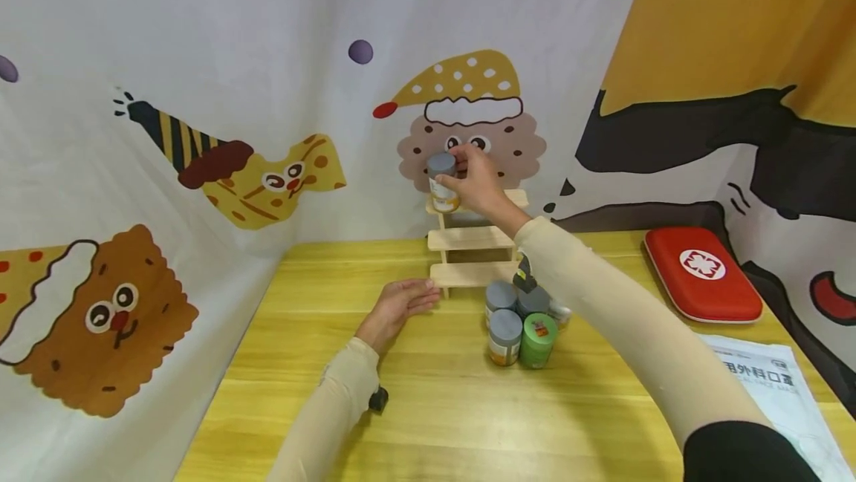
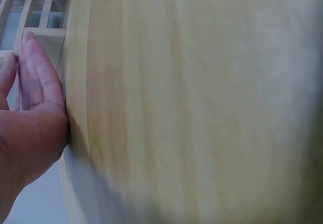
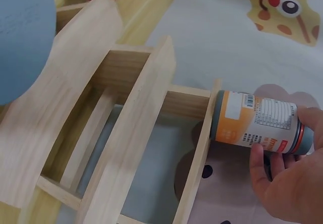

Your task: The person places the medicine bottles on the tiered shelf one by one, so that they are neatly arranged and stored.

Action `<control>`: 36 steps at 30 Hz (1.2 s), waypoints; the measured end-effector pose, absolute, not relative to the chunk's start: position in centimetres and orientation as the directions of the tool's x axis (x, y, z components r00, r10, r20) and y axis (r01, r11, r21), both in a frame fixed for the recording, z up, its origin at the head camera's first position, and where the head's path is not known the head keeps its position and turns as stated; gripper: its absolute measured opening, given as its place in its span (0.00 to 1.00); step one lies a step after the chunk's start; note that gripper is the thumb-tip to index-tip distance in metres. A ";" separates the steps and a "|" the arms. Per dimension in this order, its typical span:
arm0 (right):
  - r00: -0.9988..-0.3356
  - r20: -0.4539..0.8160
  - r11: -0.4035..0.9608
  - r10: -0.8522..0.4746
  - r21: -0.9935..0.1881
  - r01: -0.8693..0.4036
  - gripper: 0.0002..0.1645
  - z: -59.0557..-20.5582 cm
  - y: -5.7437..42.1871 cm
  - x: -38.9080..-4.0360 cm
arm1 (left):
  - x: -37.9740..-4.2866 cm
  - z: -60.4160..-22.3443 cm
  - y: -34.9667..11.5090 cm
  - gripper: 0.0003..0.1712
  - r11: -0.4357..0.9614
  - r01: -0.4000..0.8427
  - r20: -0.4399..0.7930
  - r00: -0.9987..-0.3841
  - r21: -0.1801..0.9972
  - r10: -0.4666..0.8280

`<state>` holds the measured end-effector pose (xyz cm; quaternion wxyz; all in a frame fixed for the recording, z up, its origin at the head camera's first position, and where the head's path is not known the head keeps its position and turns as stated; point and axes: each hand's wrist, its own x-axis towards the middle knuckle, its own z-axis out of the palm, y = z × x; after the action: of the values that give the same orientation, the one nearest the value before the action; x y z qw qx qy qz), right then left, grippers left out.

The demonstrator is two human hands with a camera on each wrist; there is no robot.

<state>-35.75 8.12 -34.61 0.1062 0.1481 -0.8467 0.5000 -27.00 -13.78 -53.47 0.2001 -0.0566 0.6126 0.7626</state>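
While R hand (image 1: pixel 478 181) pinches it, grey-lid jar (image 1: pixel 443 186): base at L end of top shelf (image 1: pixel 517 198), wooden rack (image 1: pixel 468 238).
L hand (image 1: pixel 396 307): pinches L end of bottom shelf (image 1: pixel 471 274).
Other jars (image 1: pixel 504 337), incl. 1 green: grouped nr rack's R front corner.
Red case (image 1: pixel 702 274): nr table's (image 1: pixel 428 415) far R corner.
White packet (image 1: pixel 769 385): along R edge.

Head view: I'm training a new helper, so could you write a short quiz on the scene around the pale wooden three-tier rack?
1. What does the right hand hold at the top tier of the pale wooden three-tier rack?
2. True or false: the green cylindrical jar stands on the yellow wooden table.
3. Which tier does the left hand touch: A) top, B) middle, C) bottom?

Key: 1. A grey-lidded cylindrical jar. 2. True. 3. C.
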 end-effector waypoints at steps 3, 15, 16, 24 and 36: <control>-0.927 0.349 0.473 -0.136 -0.800 -0.370 0.34 -34.8 7.8 -35.7 | -27.1 -53.5 -13.8 0.18 -0.171 -0.373 -0.331 -0.915 0.912 0.231; -0.906 0.407 0.493 -0.120 -0.767 -0.410 0.40 -36.3 9.5 -33.5 | -27.0 -53.4 -13.5 0.17 -0.191 -0.384 -0.334 -0.909 0.903 0.248; -0.906 0.403 0.485 -0.128 -0.772 -0.411 0.40 -36.5 9.7 -33.2 | -27.1 -53.4 -13.6 0.17 -0.190 -0.382 -0.333 -0.911 0.904 0.245; -0.899 0.396 0.460 -0.187 -0.773 -0.436 0.37 -36.8 12.6 -29.8 | -27.4 -53.2 -13.8 0.15 -0.174 -0.380 -0.335 -0.911 0.908 0.240; -0.910 0.299 0.496 -0.286 -0.766 -0.408 0.37 -40.0 18.1 -23.9 | -27.3 -53.1 -13.7 0.19 -0.161 -0.391 -0.347 -0.905 0.906 0.246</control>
<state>-23.89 18.14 -39.96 0.0663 0.2013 -0.8624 0.4597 -27.33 -13.74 -53.06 0.2095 -0.0592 0.6130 0.7595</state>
